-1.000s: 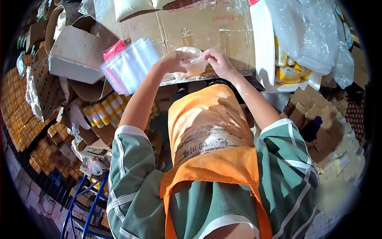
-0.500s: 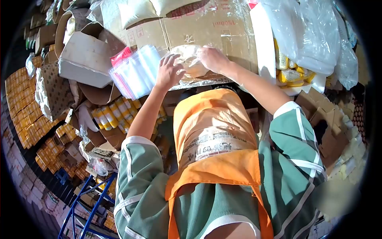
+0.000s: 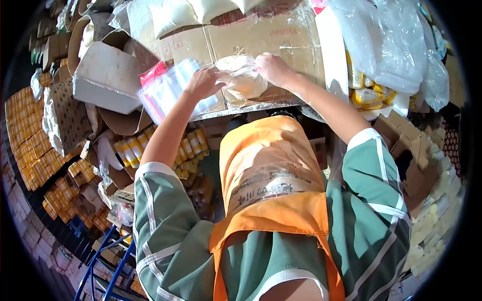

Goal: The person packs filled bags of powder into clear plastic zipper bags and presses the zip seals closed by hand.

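A cream-coloured plastic bag (image 3: 246, 83) with pale contents lies at the near edge of a cardboard-covered table (image 3: 251, 37). At its upper right side, my right hand (image 3: 273, 69) is closed, its fingers pinching the bag's edge. My left hand (image 3: 205, 83) is at the bag's left side with bent fingers, over the edge of a stack of clear zip bags (image 3: 170, 85); what its fingertips hold, if anything, is too small to tell. The zip bags have red-pink edges.
Filled pale bags (image 3: 173, 15) lie at the table's far edge. On the right, a white box (image 3: 334, 55) holds yellow packets (image 3: 369, 95) under clear plastic (image 3: 401, 50). A white carton (image 3: 108, 75) stands left. Below left is a blue metal frame (image 3: 103, 256).
My left hand first came away from the cream bag with spread fingers, then its fingers bent beside it near the zip bags. My right hand stayed at the bag's upper right.
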`<state>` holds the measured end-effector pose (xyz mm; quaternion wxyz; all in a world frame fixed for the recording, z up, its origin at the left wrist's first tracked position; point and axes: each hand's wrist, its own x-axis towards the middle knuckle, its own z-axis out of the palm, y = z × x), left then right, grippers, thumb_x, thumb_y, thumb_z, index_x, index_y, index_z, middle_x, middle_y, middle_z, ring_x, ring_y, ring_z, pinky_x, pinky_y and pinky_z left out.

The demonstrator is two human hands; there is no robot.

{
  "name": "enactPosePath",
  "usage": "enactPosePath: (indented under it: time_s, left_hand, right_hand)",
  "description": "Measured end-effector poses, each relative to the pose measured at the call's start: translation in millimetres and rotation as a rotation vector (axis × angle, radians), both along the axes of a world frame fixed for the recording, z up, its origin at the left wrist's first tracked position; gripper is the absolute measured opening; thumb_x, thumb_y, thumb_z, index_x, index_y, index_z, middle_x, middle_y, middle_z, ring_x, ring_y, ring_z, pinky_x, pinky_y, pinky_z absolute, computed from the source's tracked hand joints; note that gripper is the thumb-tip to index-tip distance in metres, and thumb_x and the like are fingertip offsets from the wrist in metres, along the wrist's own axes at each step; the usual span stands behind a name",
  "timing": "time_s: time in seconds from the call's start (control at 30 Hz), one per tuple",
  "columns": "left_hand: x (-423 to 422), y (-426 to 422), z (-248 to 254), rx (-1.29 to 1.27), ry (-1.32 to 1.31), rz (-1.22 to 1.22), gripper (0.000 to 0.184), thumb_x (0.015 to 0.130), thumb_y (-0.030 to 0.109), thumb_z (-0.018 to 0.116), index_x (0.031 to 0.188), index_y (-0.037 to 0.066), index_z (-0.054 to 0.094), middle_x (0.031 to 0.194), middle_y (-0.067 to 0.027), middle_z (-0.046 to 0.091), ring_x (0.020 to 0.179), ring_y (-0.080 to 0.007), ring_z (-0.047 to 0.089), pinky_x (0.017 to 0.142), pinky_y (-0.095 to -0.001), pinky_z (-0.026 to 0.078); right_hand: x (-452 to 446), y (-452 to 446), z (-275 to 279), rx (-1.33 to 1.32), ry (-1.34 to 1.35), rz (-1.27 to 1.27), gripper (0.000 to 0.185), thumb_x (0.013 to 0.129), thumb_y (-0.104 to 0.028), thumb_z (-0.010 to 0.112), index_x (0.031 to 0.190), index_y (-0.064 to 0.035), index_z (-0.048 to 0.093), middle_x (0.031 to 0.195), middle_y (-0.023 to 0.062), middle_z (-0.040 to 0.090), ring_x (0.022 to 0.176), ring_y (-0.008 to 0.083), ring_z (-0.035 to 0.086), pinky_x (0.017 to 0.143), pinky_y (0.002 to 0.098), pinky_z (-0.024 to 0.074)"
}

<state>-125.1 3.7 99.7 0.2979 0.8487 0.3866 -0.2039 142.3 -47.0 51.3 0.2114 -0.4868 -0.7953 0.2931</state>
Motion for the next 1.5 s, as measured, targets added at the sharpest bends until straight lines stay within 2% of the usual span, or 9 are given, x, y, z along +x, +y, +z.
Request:
enactPosePath:
  time_s: [0.13, 0.23, 0.53, 0.67, 0.87, 1.03, 1.13, 1.3, 1.5]
  left_hand:
    - [-19, 14, -13, 0.606, -0.084, -0.218, 0.032, 0.089, 0.035, 0.063, 0.111, 0.013, 0.068, 0.107, -0.0107, 0.068, 0.095, -0.0292, 0.065, 0.082, -0.0401, 0.052]
    - [-29, 24, -19, 0.281, -0.126, -0.146, 0.018, 0.086, 0.023, 0.066, 0.084, 0.005, 0.069, 0.08, -0.0109, 0.067, 0.082, -0.0304, 0.064, 0.074, -0.0413, 0.051]
    - [-46, -22, 20, 0.034, -0.341, -0.099, 0.027, 0.079, 0.022, 0.074, 0.067, 0.0, 0.063, 0.072, -0.0112, 0.062, 0.075, -0.0304, 0.06, 0.07, -0.0398, 0.05]
    - [-51, -39, 23, 0.043, -0.366, -0.169, 0.021, 0.082, 0.021, 0.071, 0.075, 0.002, 0.066, 0.074, -0.0092, 0.06, 0.077, -0.0281, 0.059, 0.071, -0.0383, 0.05]
    - [-72, -44, 1, -0.035, -0.302, -0.072, 0.018, 0.082, 0.022, 0.071, 0.083, 0.004, 0.068, 0.083, -0.0078, 0.062, 0.085, -0.0274, 0.06, 0.077, -0.0379, 0.05]
    - [-33, -45, 17, 0.062, -0.167, -0.003, 0.062, 0.068, 0.037, 0.079, 0.115, 0.005, 0.054, 0.102, -0.0102, 0.061, 0.106, -0.0317, 0.055, 0.097, -0.0443, 0.04]
    - [1, -46, -2, 0.177, -0.423, -0.054, 0.064, 0.072, 0.03, 0.078, 0.125, 0.008, 0.051, 0.108, -0.0107, 0.061, 0.106, -0.0338, 0.055, 0.095, -0.0453, 0.044]
    - [31, -43, -23, -0.048, -0.29, -0.053, 0.05, 0.076, 0.024, 0.074, 0.121, 0.011, 0.059, 0.106, -0.013, 0.063, 0.102, -0.0342, 0.059, 0.087, -0.0432, 0.049]
    - [25, -15, -47, -0.44, -0.134, -0.082, 0.03, 0.078, 0.014, 0.063, 0.107, 0.006, 0.065, 0.098, -0.0158, 0.066, 0.092, -0.0359, 0.062, 0.081, -0.0403, 0.05]
  right_hand:
    - [-4, 6, 3, 0.009, 0.027, 0.03, 0.012, 0.08, -0.013, 0.067, 0.079, -0.0014, 0.069, 0.085, 0.0152, 0.065, 0.083, 0.0333, 0.061, 0.075, 0.0423, 0.0497]
    - [5, 2, 16, -0.06, 0.074, 0.048, 0.014, 0.08, -0.014, 0.068, 0.078, -0.001, 0.068, 0.08, 0.0152, 0.064, 0.08, 0.0333, 0.061, 0.073, 0.0422, 0.0495]
    - [28, -43, 48, -0.013, -0.071, 0.269, 0.019, 0.082, -0.022, 0.069, 0.075, -0.0047, 0.068, 0.086, 0.0073, 0.065, 0.087, 0.0265, 0.062, 0.078, 0.0374, 0.0511]
    - [30, -60, 49, 0.208, -0.095, 0.158, 0.018, 0.082, -0.023, 0.07, 0.077, -0.0064, 0.067, 0.091, 0.0057, 0.065, 0.096, 0.0224, 0.061, 0.082, 0.0333, 0.0492]
    - [19, -42, 27, -0.298, 0.08, 0.223, 0.025, 0.079, -0.014, 0.072, 0.101, -0.0033, 0.065, 0.121, 0.0131, 0.059, 0.111, 0.0309, 0.057, 0.095, 0.0417, 0.0458]
    - [2, -28, 31, -0.515, 0.323, 0.04, 0.044, 0.071, -0.014, 0.077, 0.112, -0.0008, 0.065, 0.142, 0.0131, 0.049, 0.129, 0.0306, 0.047, 0.11, 0.0391, 0.0386]
    - [-1, -29, 5, -0.316, 0.161, 0.224, 0.037, 0.071, -0.012, 0.075, 0.106, -0.0009, 0.068, 0.142, 0.0104, 0.05, 0.13, 0.0304, 0.046, 0.109, 0.0401, 0.0388]
    - [5, -48, -17, -0.028, 0.276, 0.177, 0.01, 0.073, -0.004, 0.07, 0.081, 0.0002, 0.067, 0.119, 0.0122, 0.064, 0.123, 0.0298, 0.053, 0.1, 0.0411, 0.0446]
    - [-11, -33, -4, -0.461, 0.256, 0.185, 0.008, 0.079, 0.0, 0.06, 0.086, 0.0011, 0.063, 0.092, 0.0199, 0.066, 0.092, 0.0354, 0.062, 0.081, 0.0417, 0.0486]
